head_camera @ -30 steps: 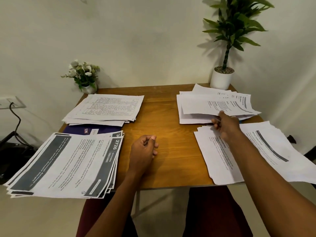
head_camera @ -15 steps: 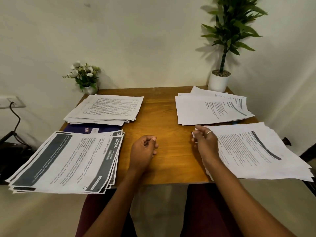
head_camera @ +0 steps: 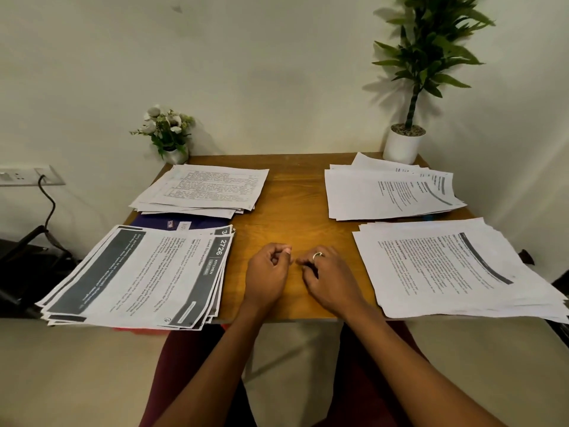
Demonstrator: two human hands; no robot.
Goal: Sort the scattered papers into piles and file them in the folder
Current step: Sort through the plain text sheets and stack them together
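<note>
Though half-buried, apparent folder (head_camera: 160,221) beyond left hand (head_camera: 267,274)

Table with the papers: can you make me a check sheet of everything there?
Surface: wooden table, bare in the middle.
Job's things: far-left pile, near-left pile, far-right pile, near-right pile; blue folder partly under the left piles.
Clutter: flower pot and potted plant at the back corners.
Hands: left hand and right hand rest on the table, loosely curled, holding nothing.
Cables: black cable plugged into wall socket.
Surroundings: plain wall.
</note>
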